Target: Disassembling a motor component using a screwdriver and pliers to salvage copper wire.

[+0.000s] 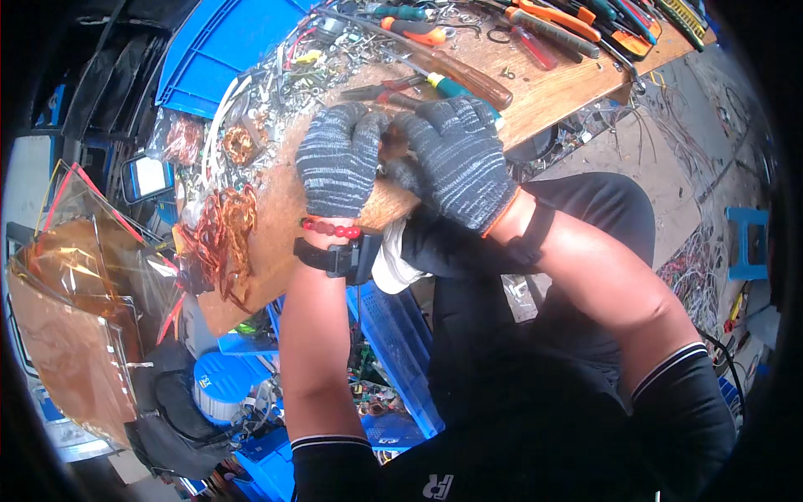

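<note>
Both hands wear dark grey striped knit gloves and meet over the front edge of the wooden bench (272,188). My left hand (339,163) is closed, its fingers curled toward the right one. My right hand (458,159) is closed too, thumb and fingers bent inward. A small brownish patch shows between them, but the gloves hide what it is. Just beyond the fingers lie dark-handled pliers (381,92), and a screwdriver with a green handle (456,89) is close to my right hand. A long tool with a brown handle (473,74) rests behind it.
Left on the bench are a copper coil (242,144), a heap of copper-coloured strips (219,234) and scattered metal bits (280,75). A blue tray (226,50) stands behind. More hand tools (556,29) crowd the far right. Blue crates (393,335) sit below; a blue stool (747,243) stands right.
</note>
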`<control>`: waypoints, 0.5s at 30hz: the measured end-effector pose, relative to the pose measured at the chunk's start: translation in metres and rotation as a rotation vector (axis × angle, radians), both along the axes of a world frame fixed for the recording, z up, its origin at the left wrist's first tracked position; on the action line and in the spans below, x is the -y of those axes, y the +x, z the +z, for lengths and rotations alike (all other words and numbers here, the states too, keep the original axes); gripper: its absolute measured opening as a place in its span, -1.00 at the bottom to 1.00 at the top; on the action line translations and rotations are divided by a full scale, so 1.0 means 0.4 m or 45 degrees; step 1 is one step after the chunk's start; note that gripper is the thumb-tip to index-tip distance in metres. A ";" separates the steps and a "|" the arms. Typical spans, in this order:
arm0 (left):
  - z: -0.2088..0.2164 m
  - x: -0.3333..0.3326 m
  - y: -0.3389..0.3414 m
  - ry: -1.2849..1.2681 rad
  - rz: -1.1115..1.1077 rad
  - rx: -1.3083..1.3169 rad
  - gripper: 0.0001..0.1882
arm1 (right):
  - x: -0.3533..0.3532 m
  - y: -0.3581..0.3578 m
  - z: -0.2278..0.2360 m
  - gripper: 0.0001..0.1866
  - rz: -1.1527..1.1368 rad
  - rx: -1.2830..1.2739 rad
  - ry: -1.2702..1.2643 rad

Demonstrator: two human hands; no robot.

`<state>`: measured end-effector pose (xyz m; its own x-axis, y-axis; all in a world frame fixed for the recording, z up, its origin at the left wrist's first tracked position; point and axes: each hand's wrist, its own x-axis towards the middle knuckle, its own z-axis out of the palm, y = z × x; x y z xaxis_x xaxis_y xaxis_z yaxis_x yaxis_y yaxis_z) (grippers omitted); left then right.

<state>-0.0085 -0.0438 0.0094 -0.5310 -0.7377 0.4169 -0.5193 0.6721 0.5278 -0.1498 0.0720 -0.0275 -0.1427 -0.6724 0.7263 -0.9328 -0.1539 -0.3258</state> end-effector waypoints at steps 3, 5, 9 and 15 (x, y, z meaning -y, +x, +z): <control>-0.020 0.008 0.000 -0.248 -0.003 0.021 -0.77 | -0.001 0.001 -0.005 -0.53 0.002 0.002 -0.026; -0.026 0.008 -0.004 -0.174 0.024 0.035 -0.78 | -0.003 0.000 -0.008 -0.54 -0.006 -0.005 -0.025; -0.039 -0.001 -0.017 0.011 0.158 -0.119 -0.76 | -0.001 -0.001 -0.018 -0.56 0.004 -0.015 -0.069; -0.035 -0.015 -0.038 0.223 0.350 -0.304 -0.68 | -0.004 0.006 -0.011 -0.58 0.005 0.052 -0.108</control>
